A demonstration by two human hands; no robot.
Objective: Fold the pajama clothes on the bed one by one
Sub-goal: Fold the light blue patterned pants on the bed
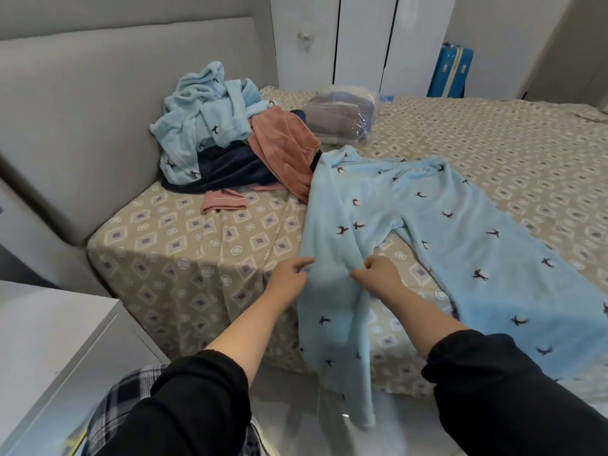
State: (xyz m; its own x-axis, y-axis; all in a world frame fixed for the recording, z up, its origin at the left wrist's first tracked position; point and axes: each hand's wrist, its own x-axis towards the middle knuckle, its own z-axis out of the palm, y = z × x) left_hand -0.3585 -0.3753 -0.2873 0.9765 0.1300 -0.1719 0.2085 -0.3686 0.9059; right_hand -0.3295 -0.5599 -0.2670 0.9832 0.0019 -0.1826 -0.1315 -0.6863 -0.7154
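Light blue fleece pajama pants (411, 218) with dark bird prints lie spread on the bed, waistband toward the far side. One leg hangs over the near bed edge, the other runs off to the right. My left hand (289, 278) pinches the left edge of the hanging leg. My right hand (378, 274) grips the same leg's right edge, near the crotch. A heap of unfolded pajamas sits by the headboard: a light blue top (204, 116), a navy piece (227, 169) and a pink piece (283, 146).
The bed (184, 245) has a beige diamond-pattern sheet. A clear bag of folded cloth (342, 116) lies behind the pants. A padded grey headboard (98, 103) stands on the left, a white nightstand (49, 340) at the near left, white wardrobe doors (362, 41) behind.
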